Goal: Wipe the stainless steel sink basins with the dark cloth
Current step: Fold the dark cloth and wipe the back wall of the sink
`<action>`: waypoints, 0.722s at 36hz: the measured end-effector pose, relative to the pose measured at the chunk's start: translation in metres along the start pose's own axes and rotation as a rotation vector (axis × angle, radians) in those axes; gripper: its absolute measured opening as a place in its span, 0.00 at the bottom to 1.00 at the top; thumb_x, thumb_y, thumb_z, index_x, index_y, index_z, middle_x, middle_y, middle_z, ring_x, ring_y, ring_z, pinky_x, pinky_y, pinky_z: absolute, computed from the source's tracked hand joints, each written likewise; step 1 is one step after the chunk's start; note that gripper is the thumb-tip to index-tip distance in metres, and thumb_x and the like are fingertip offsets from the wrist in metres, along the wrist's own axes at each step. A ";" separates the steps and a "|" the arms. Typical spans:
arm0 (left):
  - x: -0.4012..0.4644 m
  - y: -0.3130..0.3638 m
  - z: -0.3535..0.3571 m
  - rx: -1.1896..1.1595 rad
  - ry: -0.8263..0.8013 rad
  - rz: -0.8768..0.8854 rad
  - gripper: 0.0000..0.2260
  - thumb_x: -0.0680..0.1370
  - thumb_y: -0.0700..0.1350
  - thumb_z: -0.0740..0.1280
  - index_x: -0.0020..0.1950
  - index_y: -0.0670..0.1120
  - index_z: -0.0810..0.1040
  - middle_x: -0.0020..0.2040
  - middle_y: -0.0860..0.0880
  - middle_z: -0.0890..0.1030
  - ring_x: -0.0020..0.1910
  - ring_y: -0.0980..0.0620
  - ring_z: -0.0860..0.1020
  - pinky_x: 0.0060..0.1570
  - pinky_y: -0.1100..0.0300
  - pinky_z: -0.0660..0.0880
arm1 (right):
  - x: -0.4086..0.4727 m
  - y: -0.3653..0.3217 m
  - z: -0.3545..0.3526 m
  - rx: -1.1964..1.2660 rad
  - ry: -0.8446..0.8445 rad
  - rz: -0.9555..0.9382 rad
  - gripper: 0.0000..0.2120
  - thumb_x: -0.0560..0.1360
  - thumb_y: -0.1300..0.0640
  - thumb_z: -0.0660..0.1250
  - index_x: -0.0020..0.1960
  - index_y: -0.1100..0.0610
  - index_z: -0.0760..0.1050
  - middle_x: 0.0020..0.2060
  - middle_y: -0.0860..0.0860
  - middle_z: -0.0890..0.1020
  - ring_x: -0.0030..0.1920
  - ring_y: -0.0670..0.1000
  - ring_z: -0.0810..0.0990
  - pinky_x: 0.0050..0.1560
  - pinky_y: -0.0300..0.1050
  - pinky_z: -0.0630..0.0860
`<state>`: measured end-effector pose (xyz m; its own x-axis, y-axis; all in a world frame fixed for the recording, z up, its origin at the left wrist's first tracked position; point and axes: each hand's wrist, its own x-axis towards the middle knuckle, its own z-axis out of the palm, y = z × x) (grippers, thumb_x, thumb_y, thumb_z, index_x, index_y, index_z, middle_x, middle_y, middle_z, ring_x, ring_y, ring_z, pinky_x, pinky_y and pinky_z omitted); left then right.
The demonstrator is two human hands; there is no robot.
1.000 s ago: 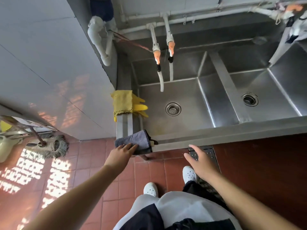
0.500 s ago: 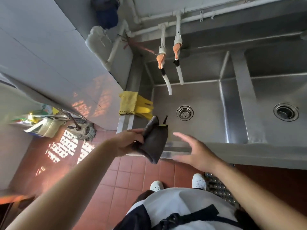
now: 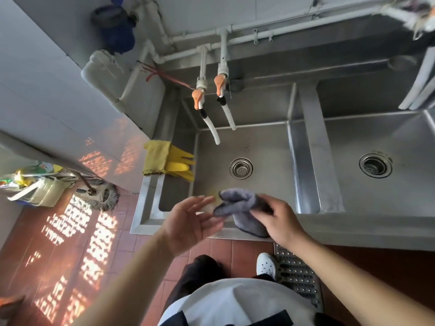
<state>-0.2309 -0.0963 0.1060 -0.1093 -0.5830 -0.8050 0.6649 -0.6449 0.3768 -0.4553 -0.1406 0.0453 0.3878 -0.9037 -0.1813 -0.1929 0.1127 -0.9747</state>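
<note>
Grey-purple dark cloth (image 3: 237, 205) sits bunched in the right hand (image 3: 276, 220) over the left basin's (image 3: 263, 147) near rim, ready to wipe I'd guess; left hand (image 3: 188, 223) is spread wide, holding nothing

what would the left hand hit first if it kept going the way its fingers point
Most likely the cloth held in the right hand: the open left hand points right at it, fingertips almost touching. Depth is unclear, so it might pass just under.
</note>
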 end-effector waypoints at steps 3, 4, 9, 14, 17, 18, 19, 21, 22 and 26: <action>0.004 0.000 0.003 -0.076 0.027 0.184 0.19 0.78 0.41 0.61 0.69 0.40 0.71 0.61 0.35 0.81 0.56 0.38 0.82 0.54 0.48 0.81 | 0.014 0.003 -0.006 0.144 0.148 0.176 0.05 0.76 0.63 0.70 0.47 0.54 0.83 0.45 0.51 0.87 0.49 0.49 0.82 0.51 0.45 0.75; 0.005 0.000 0.006 -0.043 0.052 0.244 0.17 0.80 0.39 0.60 0.69 0.40 0.72 0.60 0.35 0.81 0.56 0.39 0.83 0.55 0.48 0.81 | 0.018 0.003 -0.008 0.203 0.184 0.237 0.04 0.75 0.62 0.70 0.47 0.55 0.83 0.46 0.53 0.87 0.50 0.53 0.83 0.53 0.49 0.77; 0.017 -0.011 0.019 0.756 0.148 0.527 0.20 0.77 0.32 0.65 0.64 0.50 0.79 0.59 0.49 0.84 0.58 0.51 0.82 0.53 0.62 0.79 | 0.046 0.001 -0.006 0.312 0.353 0.427 0.03 0.75 0.58 0.70 0.45 0.55 0.82 0.43 0.52 0.87 0.50 0.59 0.84 0.45 0.48 0.77; 0.057 -0.012 0.042 0.964 0.018 0.467 0.34 0.74 0.33 0.69 0.76 0.57 0.66 0.68 0.58 0.75 0.67 0.63 0.72 0.56 0.75 0.69 | 0.075 -0.007 0.011 0.127 0.336 0.415 0.05 0.75 0.58 0.69 0.48 0.52 0.82 0.43 0.46 0.86 0.49 0.52 0.84 0.55 0.54 0.81; 0.084 0.002 0.055 0.654 -0.122 0.347 0.36 0.74 0.28 0.63 0.76 0.56 0.64 0.60 0.56 0.82 0.56 0.61 0.81 0.48 0.64 0.79 | 0.090 -0.015 0.025 0.031 0.324 0.354 0.13 0.76 0.58 0.66 0.58 0.46 0.79 0.48 0.44 0.86 0.50 0.49 0.84 0.55 0.55 0.81; 0.092 0.008 0.056 0.592 -0.146 0.320 0.35 0.73 0.29 0.62 0.75 0.58 0.66 0.61 0.56 0.82 0.57 0.59 0.82 0.49 0.62 0.79 | 0.095 -0.017 0.029 -0.003 0.313 0.335 0.18 0.76 0.58 0.65 0.63 0.42 0.76 0.52 0.43 0.85 0.52 0.48 0.83 0.57 0.53 0.81; 0.100 0.014 0.056 0.561 -0.161 0.304 0.34 0.73 0.33 0.62 0.74 0.60 0.67 0.63 0.58 0.80 0.59 0.57 0.81 0.50 0.59 0.79 | 0.101 -0.019 0.032 -0.033 0.296 0.327 0.23 0.76 0.57 0.64 0.67 0.38 0.72 0.56 0.41 0.84 0.55 0.48 0.83 0.58 0.52 0.80; 0.117 0.024 0.053 0.524 -0.188 0.269 0.31 0.71 0.41 0.63 0.71 0.66 0.70 0.65 0.60 0.78 0.62 0.56 0.79 0.56 0.53 0.76 | 0.115 -0.023 0.035 -0.064 0.252 0.345 0.26 0.76 0.53 0.63 0.70 0.31 0.65 0.59 0.38 0.81 0.59 0.47 0.81 0.62 0.51 0.77; 0.127 0.028 0.049 0.504 -0.194 0.239 0.29 0.70 0.44 0.64 0.69 0.67 0.71 0.64 0.59 0.79 0.62 0.54 0.78 0.57 0.50 0.76 | 0.122 -0.024 0.035 -0.054 0.228 0.364 0.23 0.76 0.49 0.61 0.68 0.31 0.66 0.59 0.39 0.81 0.59 0.47 0.80 0.63 0.52 0.76; 0.169 0.040 0.028 0.420 -0.109 0.110 0.23 0.71 0.53 0.65 0.66 0.65 0.74 0.58 0.53 0.83 0.58 0.47 0.78 0.43 0.55 0.81 | 0.156 -0.012 0.037 0.079 0.102 0.526 0.17 0.79 0.37 0.55 0.59 0.40 0.77 0.56 0.51 0.84 0.57 0.53 0.82 0.63 0.59 0.76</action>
<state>-0.2434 -0.2343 -0.0022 -0.1469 -0.6937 -0.7052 0.3218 -0.7076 0.6291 -0.3589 -0.2676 0.0244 0.1673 -0.7521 -0.6375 -0.2678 0.5876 -0.7635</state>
